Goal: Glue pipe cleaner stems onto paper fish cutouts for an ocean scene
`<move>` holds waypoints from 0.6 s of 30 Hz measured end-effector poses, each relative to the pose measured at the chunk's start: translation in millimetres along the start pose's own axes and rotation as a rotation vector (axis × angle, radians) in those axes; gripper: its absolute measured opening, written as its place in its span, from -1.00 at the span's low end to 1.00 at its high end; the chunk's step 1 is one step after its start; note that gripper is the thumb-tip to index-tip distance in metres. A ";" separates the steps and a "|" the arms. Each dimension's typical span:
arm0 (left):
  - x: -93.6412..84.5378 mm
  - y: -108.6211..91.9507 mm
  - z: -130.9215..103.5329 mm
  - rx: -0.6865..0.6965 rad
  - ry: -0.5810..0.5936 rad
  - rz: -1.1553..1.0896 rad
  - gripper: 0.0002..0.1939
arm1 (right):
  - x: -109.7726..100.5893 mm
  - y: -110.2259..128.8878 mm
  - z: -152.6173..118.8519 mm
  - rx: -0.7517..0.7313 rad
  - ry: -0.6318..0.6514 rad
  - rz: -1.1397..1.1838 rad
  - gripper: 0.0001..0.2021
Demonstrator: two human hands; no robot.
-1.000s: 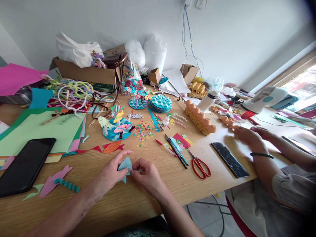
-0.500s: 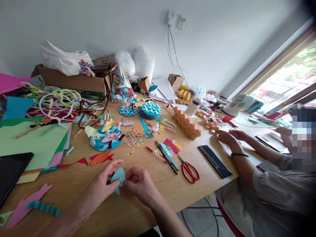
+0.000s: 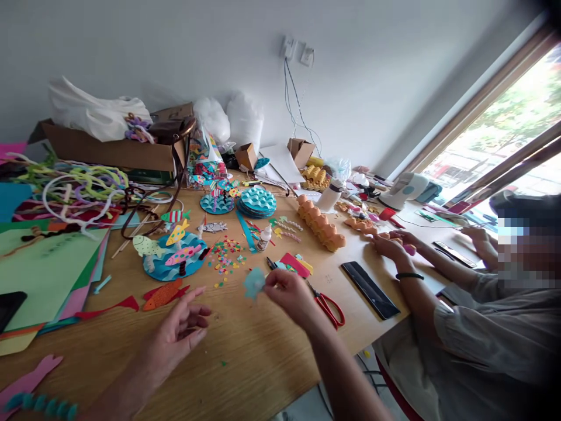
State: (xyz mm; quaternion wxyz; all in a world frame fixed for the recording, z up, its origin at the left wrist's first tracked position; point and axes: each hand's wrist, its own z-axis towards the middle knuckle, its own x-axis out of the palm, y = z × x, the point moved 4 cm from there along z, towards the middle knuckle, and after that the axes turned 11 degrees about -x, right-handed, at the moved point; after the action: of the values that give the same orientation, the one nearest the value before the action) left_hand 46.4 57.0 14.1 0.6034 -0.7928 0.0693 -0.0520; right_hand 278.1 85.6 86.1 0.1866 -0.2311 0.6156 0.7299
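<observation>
The person's right hand [image 3: 293, 297] is reaching in just on the near side of the glue bottle [image 3: 264, 238], its fingers pinching a light-blue paper piece [image 3: 255, 283], which is hanging blurred above the desk [image 3: 249, 365]. The left hand [image 3: 177, 332] is hovering to the near left of the glue bottle, its fingers released and loosely curling, the palm turning inward.

The glue bottle is standing upright. Round confetti [image 3: 224, 254] is lying scattered close to its left, and a blue wavy base [image 3: 173, 266] carrying paper fish [image 3: 184, 255] is sitting farther left of it. An orange paper fish [image 3: 162, 296] is lying to its near left, overlapping a red paper shape. A stack of blue wavy discs [image 3: 257, 203] is resting just beyond the bottle, and a blue paper strip [image 3: 246, 231] is running along its left side.

To the bottle's right, an orange egg-carton strip [image 3: 322, 227] is lying at a slant. Red-handled scissors [image 3: 332, 311] are lying to its near right, the right hand and forearm partly covering them, and a black phone [image 3: 370, 289] is lying farther right. Well to the bottle's right, another person's hands [image 3: 391, 248] are working with small orange carton pieces [image 3: 362, 225].
</observation>
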 end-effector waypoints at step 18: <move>-14.7 11.2 4.9 0.337 -0.158 0.436 -0.63 | -93.8 -128.4 114.0 0.280 0.044 -0.341 -0.72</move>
State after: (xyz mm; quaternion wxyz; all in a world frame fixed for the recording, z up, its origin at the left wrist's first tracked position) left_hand 32.2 61.2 2.0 0.7271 -0.6493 0.1812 0.1302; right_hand 414.7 221.1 50.4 0.3242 -0.3194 0.6670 0.5900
